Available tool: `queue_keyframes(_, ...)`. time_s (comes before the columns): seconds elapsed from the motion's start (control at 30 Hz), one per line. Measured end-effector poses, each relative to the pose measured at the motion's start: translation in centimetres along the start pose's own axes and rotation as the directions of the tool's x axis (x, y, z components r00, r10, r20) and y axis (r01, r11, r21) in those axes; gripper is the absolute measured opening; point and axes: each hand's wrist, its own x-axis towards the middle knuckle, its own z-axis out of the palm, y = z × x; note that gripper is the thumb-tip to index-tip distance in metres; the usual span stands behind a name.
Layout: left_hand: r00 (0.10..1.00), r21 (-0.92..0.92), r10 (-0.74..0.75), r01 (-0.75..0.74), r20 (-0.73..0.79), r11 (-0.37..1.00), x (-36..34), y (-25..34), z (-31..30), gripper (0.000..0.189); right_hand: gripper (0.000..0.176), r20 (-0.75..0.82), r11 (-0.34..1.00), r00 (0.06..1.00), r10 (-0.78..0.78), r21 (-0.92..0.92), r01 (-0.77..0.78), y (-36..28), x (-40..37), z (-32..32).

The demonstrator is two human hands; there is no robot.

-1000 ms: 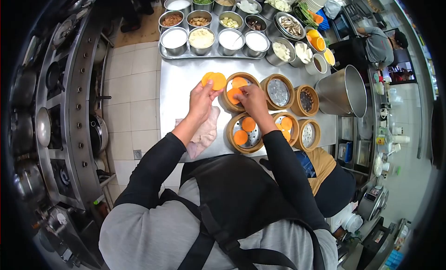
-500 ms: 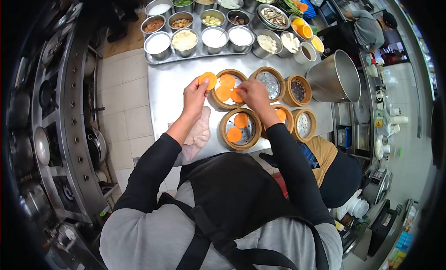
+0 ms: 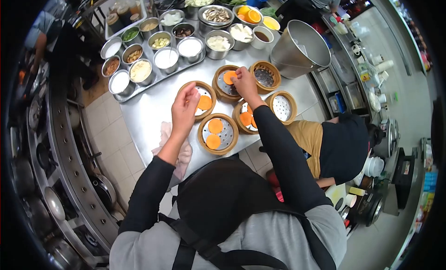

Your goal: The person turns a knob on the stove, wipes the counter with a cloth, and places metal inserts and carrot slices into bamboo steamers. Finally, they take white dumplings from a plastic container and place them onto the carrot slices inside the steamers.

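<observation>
A kitchen seen from above, through a wide, curving view that darkens at the edges. A steel table [image 3: 151,114] stands in the middle, its top shiny with reflected light. Pale square tiles cover the floor [image 3: 109,137], with a brown patch at upper left. Along the left side runs a steel stove [image 3: 72,167] with a row of knobs; a pale wok [image 3: 55,202] sits on it. On the right, a steel counter [image 3: 353,96] crowded with containers follows a pale wall [image 3: 404,117]. The light is bright.
</observation>
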Motion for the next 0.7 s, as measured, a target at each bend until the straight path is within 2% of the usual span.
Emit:
queue_keyframes(0.07,0.999,-0.032,0.036,-0.036,0.014,0.999,-1.7,0.4,-0.3,0.034,0.023,-0.009,0.999,0.999,-0.031,-0.026,0.03,0.2,0.6,0.1)
queue_keyframes(0.13,0.999,-0.026,0.023,-0.022,0.033,0.999,-3.3,0.3,-0.3,0.033,0.021,0.001,0.952,0.986,-0.165,-0.26,0.159,0.4,0.9,0.4)
queue_keyframes(0.2,0.998,-0.016,0.009,-0.008,0.065,1.0,-5.0,0.4,-0.6,0.032,0.018,-0.052,0.961,0.986,-0.158,-0.238,0.142,-0.2,0.0,0.0)
queue_keyframes(0.27,0.998,0.069,-0.02,0.017,0.052,0.997,-6.3,0.6,0.1,0.028,0.014,-0.276,0.974,0.934,-0.226,-0.094,0.207,-1.5,-2.7,-1.9)
queue_keyframes(0.3,0.997,0.082,-0.009,0.003,0.071,0.997,-7.0,0.5,0.6,0.026,0.012,-0.307,0.964,0.929,-0.204,0.104,0.246,-3.0,-5.4,-3.9)
queue_keyframes(0.33,0.992,0.081,-0.003,-0.008,0.127,0.997,-7.6,0.4,1.5,0.024,0.009,-0.265,0.955,0.959,-0.097,0.246,0.165,-4.6,-9.3,-6.4)
queue_keyframes(0.37,0.981,0.112,-0.008,-0.014,0.192,0.994,-8.4,0.1,2.2,0.023,0.008,-0.383,0.876,0.852,-0.356,0.179,0.447,-3.9,-11.9,-8.0)
queue_keyframes(0.4,0.964,0.141,-0.014,-0.024,0.264,0.99,-9.5,-0.2,3.2,0.023,0.012,-0.357,0.885,0.87,-0.341,0.189,0.425,-4.7,-15.8,-11.1)
queue_keyframes(0.47,0.911,0.13,0.019,-0.079,0.412,0.988,-12.0,-0.3,5.6,0.021,0.021,-0.399,0.872,0.809,-0.433,0.041,0.487,-6.2,-23.1,-18.7)
queue_keyframes(0.53,0.777,0.069,-0.03,-0.016,0.629,0.998,-14.2,0.2,7.9,0.022,0.027,-0.503,0.886,0.757,-0.417,-0.041,0.461,-5.5,-29.3,-25.8)
queue_keyframes(0.57,0.673,0.081,0.004,-0.095,0.739,0.992,-15.2,0.2,10.1,0.021,0.028,-0.578,0.909,0.709,-0.404,-0.169,0.38,-4.1,-32.2,-30.0)
queue_keyframes(0.6,0.566,0.074,0.044,-0.184,0.823,0.98,-16.0,0.3,11.5,0.02,0.023,-0.713,0.905,0.565,-0.416,-0.387,0.179,-3.6,-35.1,-33.7)
queue_keyframes(0.63,0.458,0.051,0.066,-0.239,0.886,0.97,-17.2,1.8,14.1,0.02,0.013,-0.795,0.912,0.456,-0.4,-0.396,0.111,-0.8,-37.5,-37.3)
queue_keyframes(0.67,0.383,0.057,0.034,-0.226,0.923,0.973,-18.4,2.5,16.4,0.017,0.011,-0.901,0.951,0.401,-0.167,-0.255,-0.176,1.2,-40.7,-40.1)
queue_keyframes(0.7,0.325,0.087,-0.007,-0.232,0.946,0.969,-19.5,3.0,18.3,0.016,0.015,-0.964,0.888,0.261,0.055,-0.073,-0.454,4.2,-43.4,-43.2)
